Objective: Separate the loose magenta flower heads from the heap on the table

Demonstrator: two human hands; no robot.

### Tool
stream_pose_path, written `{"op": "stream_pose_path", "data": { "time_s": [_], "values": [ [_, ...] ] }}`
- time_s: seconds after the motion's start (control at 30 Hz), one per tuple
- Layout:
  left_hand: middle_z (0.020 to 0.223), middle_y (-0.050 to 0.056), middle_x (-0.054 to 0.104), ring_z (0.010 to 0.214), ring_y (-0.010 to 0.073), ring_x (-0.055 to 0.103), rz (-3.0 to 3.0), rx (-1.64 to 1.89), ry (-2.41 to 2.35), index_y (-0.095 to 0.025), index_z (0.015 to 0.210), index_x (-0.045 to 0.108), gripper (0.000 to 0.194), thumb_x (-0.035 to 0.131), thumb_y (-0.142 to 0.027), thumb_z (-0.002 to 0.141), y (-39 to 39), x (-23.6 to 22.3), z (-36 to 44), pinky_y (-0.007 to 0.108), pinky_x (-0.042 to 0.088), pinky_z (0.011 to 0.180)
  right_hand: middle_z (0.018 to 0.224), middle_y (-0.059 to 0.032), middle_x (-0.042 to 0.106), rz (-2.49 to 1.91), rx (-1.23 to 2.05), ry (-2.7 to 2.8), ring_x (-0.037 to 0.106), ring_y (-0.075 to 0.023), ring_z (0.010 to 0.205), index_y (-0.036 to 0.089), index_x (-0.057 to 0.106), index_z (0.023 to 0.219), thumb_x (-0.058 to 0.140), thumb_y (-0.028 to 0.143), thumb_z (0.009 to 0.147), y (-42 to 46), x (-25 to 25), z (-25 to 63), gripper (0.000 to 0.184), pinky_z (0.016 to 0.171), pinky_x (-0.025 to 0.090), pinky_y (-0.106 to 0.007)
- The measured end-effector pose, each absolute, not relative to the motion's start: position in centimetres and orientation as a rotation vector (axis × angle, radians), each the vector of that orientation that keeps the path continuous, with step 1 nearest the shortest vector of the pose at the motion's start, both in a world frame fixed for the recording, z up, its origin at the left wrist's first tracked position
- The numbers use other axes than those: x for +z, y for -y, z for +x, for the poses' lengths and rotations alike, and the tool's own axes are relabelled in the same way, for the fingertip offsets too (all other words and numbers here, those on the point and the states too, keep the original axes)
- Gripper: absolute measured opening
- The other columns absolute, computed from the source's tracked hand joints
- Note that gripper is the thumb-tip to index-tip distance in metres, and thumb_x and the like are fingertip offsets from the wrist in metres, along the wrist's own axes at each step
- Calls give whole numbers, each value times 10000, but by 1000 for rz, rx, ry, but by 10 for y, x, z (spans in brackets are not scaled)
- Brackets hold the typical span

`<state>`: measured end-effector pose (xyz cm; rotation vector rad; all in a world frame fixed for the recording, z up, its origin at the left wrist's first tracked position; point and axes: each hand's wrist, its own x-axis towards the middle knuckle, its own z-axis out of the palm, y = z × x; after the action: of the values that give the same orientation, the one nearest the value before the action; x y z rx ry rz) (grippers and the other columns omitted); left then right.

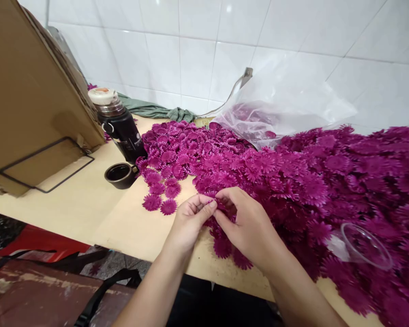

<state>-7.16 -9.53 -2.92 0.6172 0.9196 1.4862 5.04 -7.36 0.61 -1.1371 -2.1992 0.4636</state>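
Observation:
My left hand (189,222) and my right hand (250,222) meet fingertip to fingertip over the near edge of the flower pile. Between their pinched fingers a little magenta shows, part of an artificial flower (211,201) mostly hidden by the fingers. Both hands are closed. Around and beyond them spreads a big heap of magenta artificial flower heads (286,177), with thin jagged petals. Some loose flower heads (152,202) lie on the table left of my hands, and a few more hang near its front edge below my right hand.
A black thermos (122,131) with a white lid stands behind a small dark cup (119,175). Left are a cardboard box (34,91) and a black wire frame (47,163). A clear plastic bag (282,100) leans on the tiled wall; a clear plastic lid (366,245) lies on the flowers.

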Motion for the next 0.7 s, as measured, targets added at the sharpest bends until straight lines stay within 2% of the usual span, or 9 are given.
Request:
{"op": "stream_pose_path", "data": {
  "time_s": [0.23,0.4,0.53,0.6,0.7],
  "values": [
    [529,-52,518,523,57,421,680,1491,-902,-146,565,570,299,805,-329,558,97,-25,-65,184,349,534,968,-78,588,-1104,649,2143,573,-193,915,163,532,1015,549,140,785,74,6,57,232,811,490,-382],
    [563,-38,568,532,60,460,631,1431,-890,-143,651,636,248,803,-306,564,96,-25,-71,189,367,551,1036,-57,555,-1022,822,2181,564,-175,933,211,503,1109,610,200,765,75,15,73,361,818,504,-358],
    [648,-16,638,598,75,520,676,1467,-924,-165,785,703,247,798,-229,566,97,-21,-78,188,399,591,1004,-54,559,-1053,754,2155,570,-175,887,221,521,1091,600,249,797,80,23,81,306,784,511,-358],
    [686,-6,654,628,89,539,721,1489,-940,-174,791,710,226,785,-205,581,98,-19,-77,197,412,599,1024,-65,561,-1056,703,2136,571,-180,895,215,523,1082,590,262,810,83,24,79,284,784,510,-363],
    [629,-20,628,585,89,518,734,1526,-975,-175,737,698,179,779,-194,578,98,-20,-74,204,412,571,1028,-73,576,-1027,701,2127,571,-189,917,211,527,1066,596,260,807,87,23,71,272,788,507,-366]
  ]
}}
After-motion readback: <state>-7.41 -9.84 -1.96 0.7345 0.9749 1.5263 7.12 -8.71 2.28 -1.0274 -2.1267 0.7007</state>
